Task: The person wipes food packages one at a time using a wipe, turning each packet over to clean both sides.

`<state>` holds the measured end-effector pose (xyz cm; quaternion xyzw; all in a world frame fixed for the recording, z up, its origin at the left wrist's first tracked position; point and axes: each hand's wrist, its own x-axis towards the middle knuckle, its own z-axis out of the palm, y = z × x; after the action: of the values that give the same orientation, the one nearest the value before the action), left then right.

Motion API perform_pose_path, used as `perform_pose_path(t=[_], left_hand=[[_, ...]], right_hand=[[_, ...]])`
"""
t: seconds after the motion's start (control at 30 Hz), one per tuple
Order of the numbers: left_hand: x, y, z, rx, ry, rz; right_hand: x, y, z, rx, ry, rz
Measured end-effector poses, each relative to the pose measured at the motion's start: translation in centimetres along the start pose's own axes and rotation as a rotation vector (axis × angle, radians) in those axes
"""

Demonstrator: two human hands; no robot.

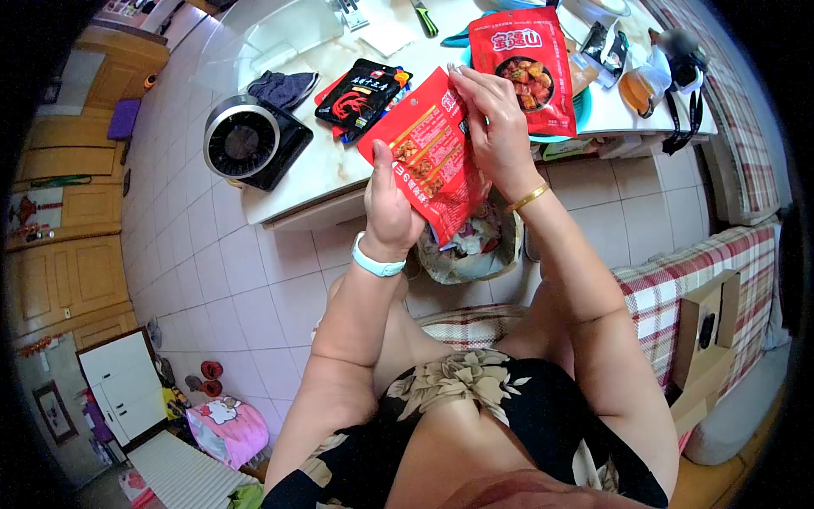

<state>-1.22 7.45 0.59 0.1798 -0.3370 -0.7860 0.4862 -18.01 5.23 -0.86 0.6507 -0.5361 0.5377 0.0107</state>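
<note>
A red food packet (424, 153), printed with small dish pictures and text, is held tilted between my two hands over the table's front edge. My left hand (392, 208) grips its lower left edge, thumb in front, fingers hidden behind. On the upper right edge my right hand (500, 127) is closed, fingers pressed together against the packet. Beyond it, another red packet (524, 81) with a picture of a meat dish rests against a teal basin (582, 110). To the left lies a black packet (363, 97) with a red crayfish picture, on top of other packets.
A round black appliance (242, 140) stands at the table's left corner beside a dark cloth (284, 87). A green-handled knife (424, 19) lies at the back. A lined waste bin (471, 267) stands below the packet. To the right are a honey-coloured jar (640, 89) and a plaid sofa (653, 297).
</note>
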Motion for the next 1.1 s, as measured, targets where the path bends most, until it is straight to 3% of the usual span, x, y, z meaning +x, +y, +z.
perform_pose_path(t=[0.3, 0.43, 0.57, 0.7, 0.87, 1.03, 1.1], left_hand=[[0.3, 0.4, -1.1, -0.009, 0.083, 0.033], [0.2, 0.2, 0.0, 0.011, 0.041, 0.013], [0.5, 0.0, 1.3, -0.01, 0.017, 0.025], [0.6, 0.2, 0.2, 0.132, 0.03, 0.073], [0.4, 0.3, 0.9, -0.025, 0.015, 0.015], [0.3, 0.8, 0.6, -0.038, -0.031, 0.011], [0.4, 1.0, 0.3, 0.003, -0.019, 0.004]], right_hand=[[-2.8, -6.8, 1.9, 0.283, -0.1, -0.25], [-1.4, -4.6, 0.7, 0.061, -0.119, -0.33], [-0.7, -1.9, 0.7, 0.015, -0.023, -0.205], [-2.4, -6.0, 1.7, 0.197, -0.092, -0.28], [-0.8, -2.8, 0.5, -0.032, -0.053, -0.298], [0.0, 0.0, -0.6, -0.093, 0.009, -0.159], [-0.2, 1.3, -0.5, -0.009, -0.075, -0.019]])
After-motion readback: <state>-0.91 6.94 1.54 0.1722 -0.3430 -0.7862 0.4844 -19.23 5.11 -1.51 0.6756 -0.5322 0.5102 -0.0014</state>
